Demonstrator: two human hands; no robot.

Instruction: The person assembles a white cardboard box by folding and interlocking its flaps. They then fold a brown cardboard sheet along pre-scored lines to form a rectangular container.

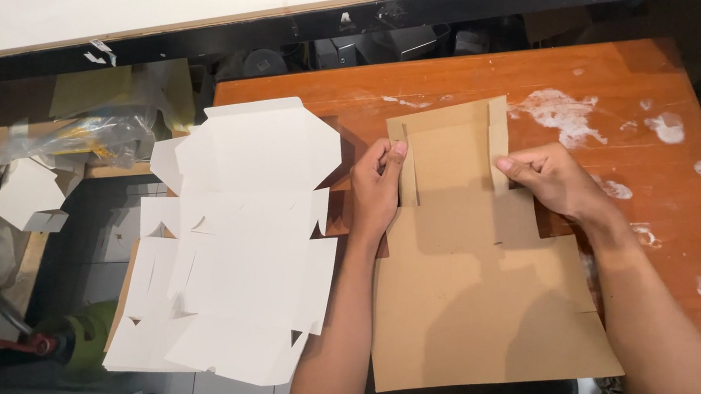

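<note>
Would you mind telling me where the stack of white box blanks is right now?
In the head view, the white blanks lie at the left edge of the wooden table, overhanging it, just left of the left hand and the brown blank.

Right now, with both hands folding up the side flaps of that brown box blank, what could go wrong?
The left hand and right hand pinch only the narrow side flaps of the brown cardboard blank; uneven pressure could crease it off its score lines. The blank's near edge overhangs the wooden table, so it might slide. The stack of white blanks also overhangs and could be elbowed off.
</note>
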